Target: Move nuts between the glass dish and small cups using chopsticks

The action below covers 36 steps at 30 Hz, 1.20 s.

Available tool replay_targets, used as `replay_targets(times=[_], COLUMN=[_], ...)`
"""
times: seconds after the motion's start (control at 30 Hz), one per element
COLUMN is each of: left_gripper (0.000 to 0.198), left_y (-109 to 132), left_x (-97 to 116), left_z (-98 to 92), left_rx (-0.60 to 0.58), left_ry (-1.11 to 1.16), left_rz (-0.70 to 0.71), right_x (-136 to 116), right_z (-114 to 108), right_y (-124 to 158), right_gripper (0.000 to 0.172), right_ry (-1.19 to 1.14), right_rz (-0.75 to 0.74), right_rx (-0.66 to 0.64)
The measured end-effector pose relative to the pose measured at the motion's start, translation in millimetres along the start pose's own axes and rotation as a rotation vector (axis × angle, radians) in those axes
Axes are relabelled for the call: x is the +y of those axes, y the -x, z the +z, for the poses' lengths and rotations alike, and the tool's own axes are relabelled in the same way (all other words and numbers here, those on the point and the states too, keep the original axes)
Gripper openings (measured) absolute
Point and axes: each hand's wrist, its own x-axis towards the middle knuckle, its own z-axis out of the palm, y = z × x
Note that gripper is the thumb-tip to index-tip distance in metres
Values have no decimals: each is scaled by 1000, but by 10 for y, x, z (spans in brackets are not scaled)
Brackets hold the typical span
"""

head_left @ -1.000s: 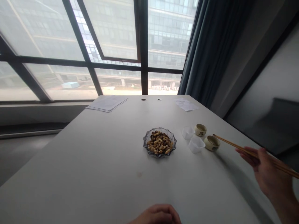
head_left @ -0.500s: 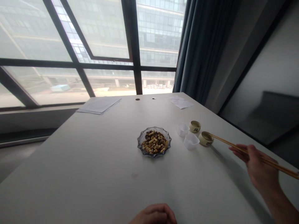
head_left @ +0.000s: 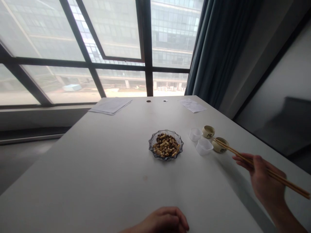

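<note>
Wooden chopsticks [head_left: 263,170] sit in the right hand [head_left: 267,183], pinched together between thumb and fingers partway along their length, with their upper ends running out past the hand toward the right. The pair slants left and far across the white table [head_left: 73,181], and its tips come close together at the nearer ceramic cup [head_left: 220,145], a small cream cup with a dark mark on its side; whether they touch its rim or hang just above it cannot be told from this view. Just left of the tips stands a clear plastic cup [head_left: 204,147], with a second clear plastic cup [head_left: 195,134] farther away and a farther ceramic cup [head_left: 208,131] just beside that one. Left of these cups, a scalloped glass dish [head_left: 175,137] holds a heap of mixed nuts [head_left: 166,146], out of reach of the tips. The left hand [head_left: 165,221] lies at the near edge of the table, its fingers curled in and holding nothing, well apart from the dish. At the far end lie a sheaf of papers [head_left: 111,106] on the left and a loose sheet of paper [head_left: 193,106] on the right.
</note>
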Motion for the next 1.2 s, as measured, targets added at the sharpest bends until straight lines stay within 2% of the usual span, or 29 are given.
replay_targets(times=[0.1,0.17,0.27,0.4,0.53,0.7,1.0,1.2], left_gripper=[33,35,38,37,32,27,28,33], left_y=[-35,-62,-92,-106,-102,-71,-58,-46], left_x=[-9,-3,11,23,40,65,86,91], left_z=[-56,-103,-145,-130,-87,-34,1,12], left_rx=[-35,-87,-104,-121,-137,-78,-83,-42], left_ry=[-5,-24,-39,-92,-116,-136,-131,-123], left_rz=[-47,-86,-79,-45,-5,-4,-2,-15], right_x=[-195,-330,-472,-492,-380,-298,-487,-471], right_z=[264,500,902,1430,1793,1919,2019,2061], right_y=[116,174,223,268,320,334,326,344], right_gripper=[33,31,31,33,39,43,43,44], right_ry=[64,95,84,58,141,245,347,339], right_rz=[-51,-97,-142,-123,-141,-184,-239,-238], right_rx=[-123,-237,-424,-667,-808,-862,-933,-939])
